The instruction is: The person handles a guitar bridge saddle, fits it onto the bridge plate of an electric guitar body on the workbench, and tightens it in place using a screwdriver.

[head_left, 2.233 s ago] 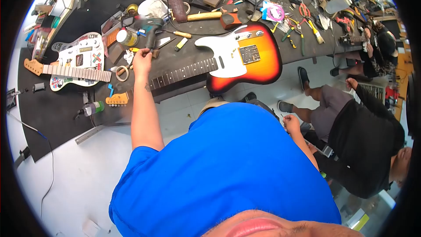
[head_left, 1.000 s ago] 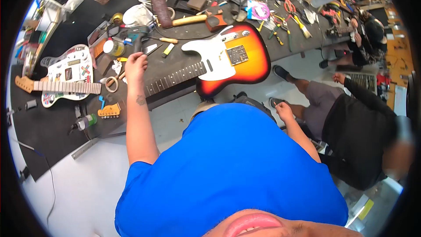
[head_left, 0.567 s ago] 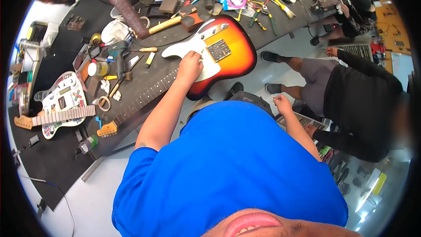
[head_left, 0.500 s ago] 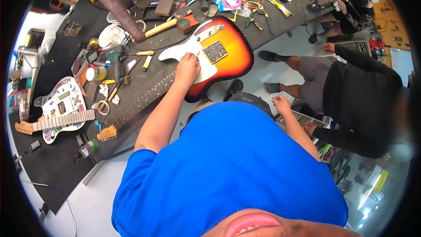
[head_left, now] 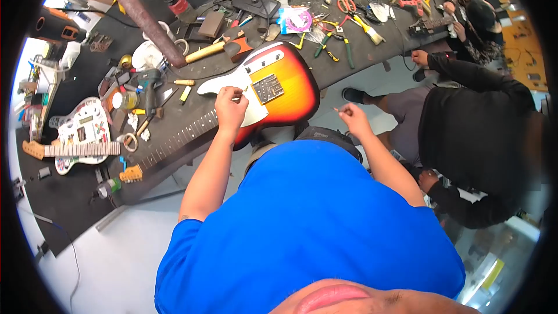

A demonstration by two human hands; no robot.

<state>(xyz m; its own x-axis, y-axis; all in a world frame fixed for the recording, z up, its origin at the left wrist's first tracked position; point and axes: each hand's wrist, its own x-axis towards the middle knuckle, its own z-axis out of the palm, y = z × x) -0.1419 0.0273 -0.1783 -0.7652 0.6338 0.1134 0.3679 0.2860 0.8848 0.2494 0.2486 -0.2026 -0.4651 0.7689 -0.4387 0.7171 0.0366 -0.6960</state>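
Sunburst guitar [head_left: 296, 86]: one, at bench's [head_left: 331, 72] near edge
Our left hand [head_left: 231, 107]: fingers narrow, contents unclear
Our right hand [head_left: 354, 119]: pinches one small piece [head_left: 335, 109]

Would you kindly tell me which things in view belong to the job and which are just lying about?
Seemingly in the job:
sunburst guitar
white pickguard, left hand over it
small unclear item in right hand

Apparently lying about:
stickered guitar
drill
scissors
brush
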